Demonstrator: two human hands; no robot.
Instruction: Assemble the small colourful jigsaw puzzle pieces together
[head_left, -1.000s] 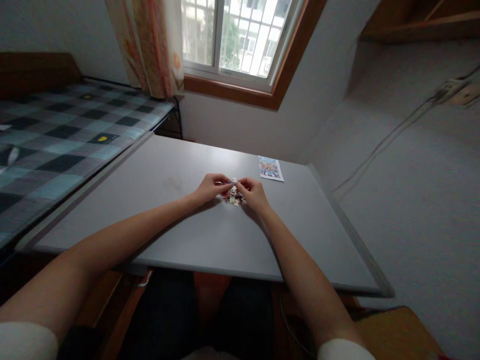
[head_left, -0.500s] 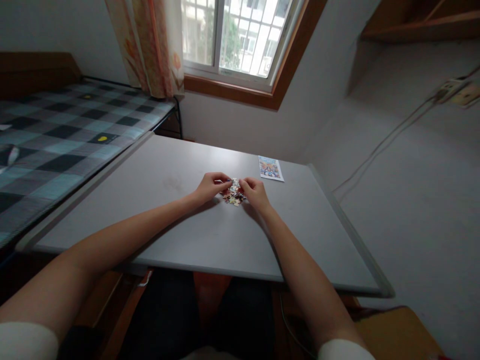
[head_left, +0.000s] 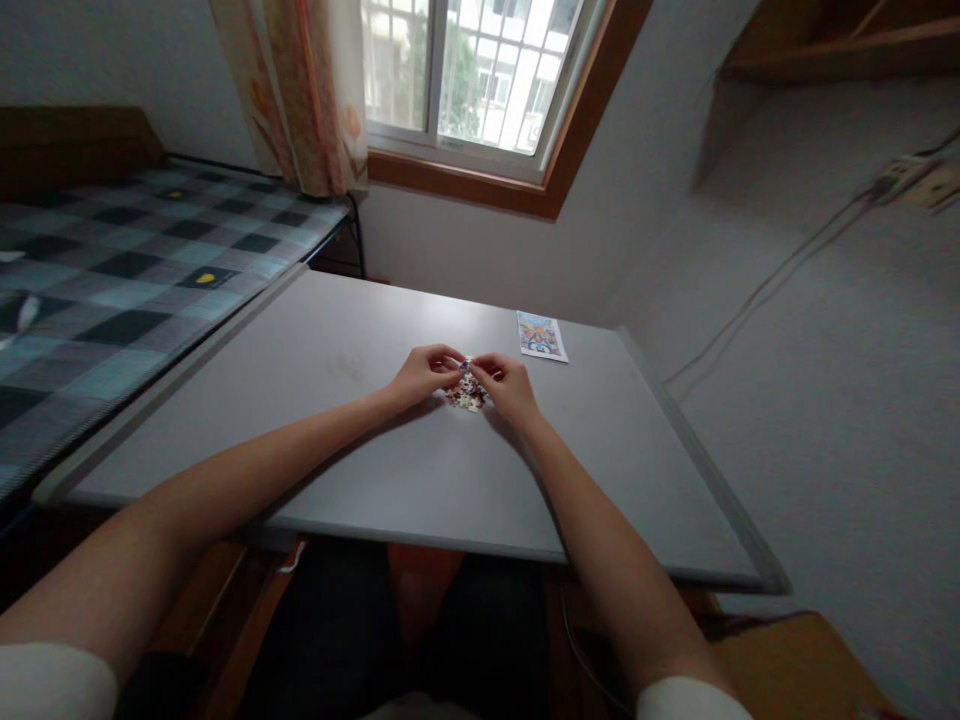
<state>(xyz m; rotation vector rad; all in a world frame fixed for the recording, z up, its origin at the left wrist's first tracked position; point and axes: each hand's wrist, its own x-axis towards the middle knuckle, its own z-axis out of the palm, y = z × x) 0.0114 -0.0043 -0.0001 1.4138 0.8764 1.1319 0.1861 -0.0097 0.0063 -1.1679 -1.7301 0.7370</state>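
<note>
A small heap of jigsaw puzzle pieces lies on the grey table, partly covered by my hands. Over its left side my left hand is closed in a pinch. My right hand pinches from the other side, its fingertips almost meeting those of the left. Between them is a small dark-blue puzzle piece, held just above the heap. Whether it is one piece or two joined is too small to tell.
A colourful printed picture sheet lies towards the back right of the table. Left of the table stands a bed with a checked cover. A cable runs down the right wall, and a window is behind.
My right hand has moved slightly left, bringing its fingertips to the dark-blue piece at my left fingertips. The left hand has barely shifted. The picture sheet stays where it was.
</note>
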